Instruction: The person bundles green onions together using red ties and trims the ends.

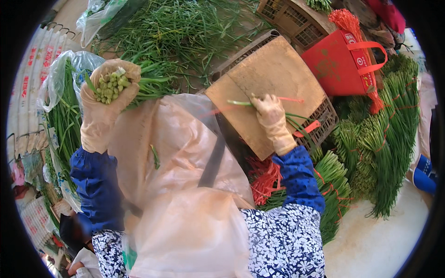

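My left hand (109, 104), in a pale rubber glove, is wrapped round a bunch of green stalks that look like chives (111, 88). Their pale, bud-like ends face me, and the long leaves trail out behind to the right. Over a flat brown board (259, 65), the fingers of my gloved right hand (270, 112) are closed on a thin green stalk (238, 102). A thin red strip (292, 99) sticks out beyond those fingers. Beside my right wrist lies a flat orange-red piece with a hole (308, 129), and more green stalks pass under the wrist.
Loose greens (185, 32) are heaped ahead. The board rests on a dark plastic crate (324, 121). To the right are a red bag (333, 65) and tied green bundles (389, 139). Red strings (265, 180) hang below the board. A plastic sheet (185, 217) covers my lap.
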